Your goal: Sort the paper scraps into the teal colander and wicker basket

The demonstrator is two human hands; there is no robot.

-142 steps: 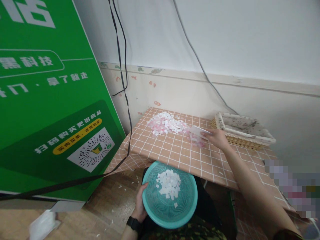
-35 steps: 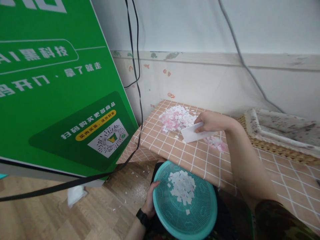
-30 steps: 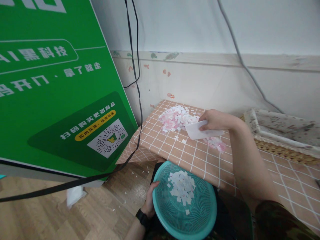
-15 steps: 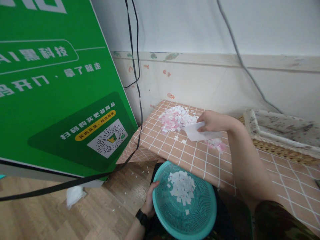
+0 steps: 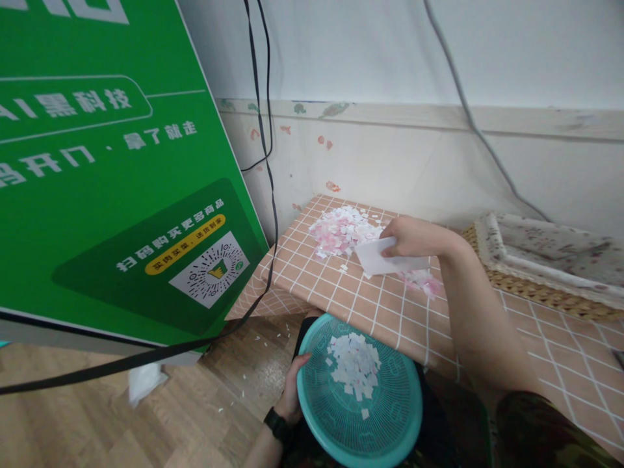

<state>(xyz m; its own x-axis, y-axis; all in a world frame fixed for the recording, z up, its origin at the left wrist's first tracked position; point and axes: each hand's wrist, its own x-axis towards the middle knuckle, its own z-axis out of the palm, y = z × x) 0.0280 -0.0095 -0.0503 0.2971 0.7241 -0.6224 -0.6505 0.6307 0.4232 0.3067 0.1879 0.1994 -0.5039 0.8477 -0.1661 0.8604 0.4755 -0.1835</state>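
Note:
My right hand [image 5: 409, 235] is closed on a flat white card [image 5: 377, 257], held low over the checked tabletop beside a heap of white and pink paper scraps [image 5: 341, 231]. A smaller cluster of pink scraps [image 5: 423, 283] lies partly behind the card and below my wrist. Down at the table's front edge, my left hand [image 5: 293, 383] grips the rim of a round teal plastic basket [image 5: 390, 422], thumb over the edge and the other fingers hidden beneath. Inside the basket sits a pile of white paper scraps [image 5: 355, 365].
A woven basket with a floral cloth lining [image 5: 546, 260] stands on the table at the right. A large green cabinet [image 5: 97, 169] fills the left. A black cable [image 5: 273, 214] hangs in front of the table's left corner. A white bag [image 5: 145, 382] lies on the wooden floor.
My right hand and the card have shifted slightly left, towards the heap. A loose white scrap near the card is now mostly covered by it. The left hand and teal basket stay still.

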